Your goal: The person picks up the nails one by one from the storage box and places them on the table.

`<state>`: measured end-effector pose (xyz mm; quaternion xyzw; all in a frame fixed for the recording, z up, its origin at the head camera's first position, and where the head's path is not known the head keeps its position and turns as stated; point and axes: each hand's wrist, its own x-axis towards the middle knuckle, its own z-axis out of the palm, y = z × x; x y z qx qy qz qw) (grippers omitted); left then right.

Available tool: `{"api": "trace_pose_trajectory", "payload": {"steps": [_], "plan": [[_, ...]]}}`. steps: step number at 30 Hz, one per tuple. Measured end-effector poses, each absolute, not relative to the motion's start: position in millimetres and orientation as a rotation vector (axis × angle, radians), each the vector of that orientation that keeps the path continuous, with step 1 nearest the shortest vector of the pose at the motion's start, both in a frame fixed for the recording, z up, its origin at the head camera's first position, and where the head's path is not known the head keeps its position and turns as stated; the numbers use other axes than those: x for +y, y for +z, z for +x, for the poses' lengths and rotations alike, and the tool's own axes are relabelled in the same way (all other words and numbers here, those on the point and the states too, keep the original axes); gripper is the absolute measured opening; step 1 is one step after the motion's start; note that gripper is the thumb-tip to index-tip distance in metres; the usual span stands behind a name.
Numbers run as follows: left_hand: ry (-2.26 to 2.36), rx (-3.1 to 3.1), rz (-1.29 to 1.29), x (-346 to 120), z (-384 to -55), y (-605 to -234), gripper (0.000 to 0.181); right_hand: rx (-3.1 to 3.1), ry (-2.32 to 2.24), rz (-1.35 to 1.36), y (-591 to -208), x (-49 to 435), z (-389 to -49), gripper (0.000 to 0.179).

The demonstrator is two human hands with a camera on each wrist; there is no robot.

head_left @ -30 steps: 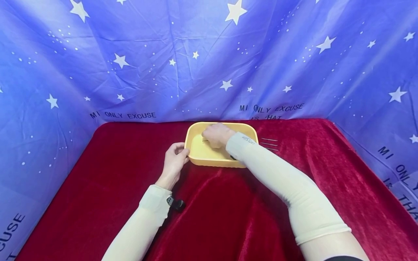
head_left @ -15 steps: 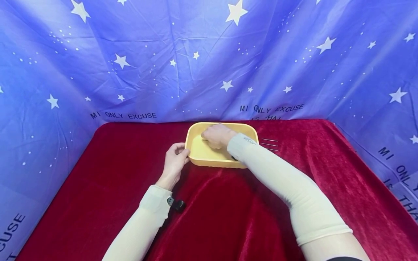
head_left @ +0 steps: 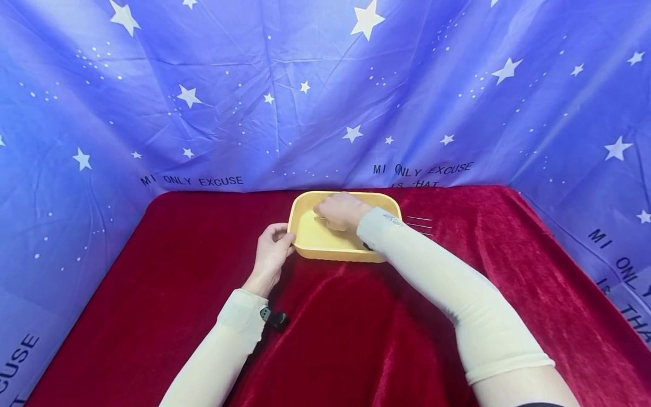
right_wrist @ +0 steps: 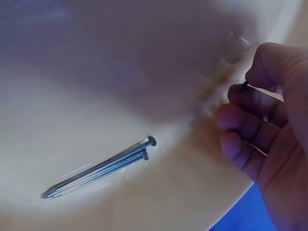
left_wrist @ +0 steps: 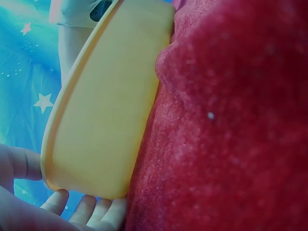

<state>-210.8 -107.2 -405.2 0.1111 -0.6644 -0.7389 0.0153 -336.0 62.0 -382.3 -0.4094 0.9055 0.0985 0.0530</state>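
Yellow tray (head_left: pixel 315 237) sits flat on the red cloth-covered surface (head_left: pixel 178 282), near its far edge. Left hand (head_left: pixel 272 251) is at the tray's left end: grip clamped on it, digits touching rim and outer wall. Right hand (head_left: pixel 342 210) reaches down inside the tray; grip together, thumb and index pinching a small dark sliver (right_wrist: pixel 243 86). Too little of it shows to say what it is. Other fingers curled in below. Nails (right_wrist: pixel 98 171) lie on the tray floor near the right hand, side by side and touching, heads at the hand's end, points away. Two heads visible; exact count can't be told. Three thin metal rods (head_left: pixel 419 217) lie on the surface just right of the tray, roughly parallel, spaced apart. Both forearms in pale sleeves (head_left: pixel 422 254), right one crossing over the tray's near right corner. Black device (head_left: pixel 277 320) strapped at the left wrist. Blue backdrop (head_left: pixel 244 73) behind and on both sides, printed with white stars and dark lettering, "MI ONLY EXCUSE" legible beyond the tray.
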Motion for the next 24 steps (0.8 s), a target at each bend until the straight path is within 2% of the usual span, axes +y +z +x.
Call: {"api": "trace_pose_trajectory", "payload": {"steps": [12,19,24], "plan": [[-2.303,-2.052,0.346,-106,-211,-405,0.034,2.803,0.266,-1.252,-365,71,-333,0.015],[-2.300,-2.060,0.365,-106,-211,-405,0.034,2.783,0.309,-1.218,-354,73,-335,0.009],[-2.297,-2.057,0.361,-106,-210,-405,0.034,2.782,0.318,-1.201,-346,78,-335,0.014]]}}
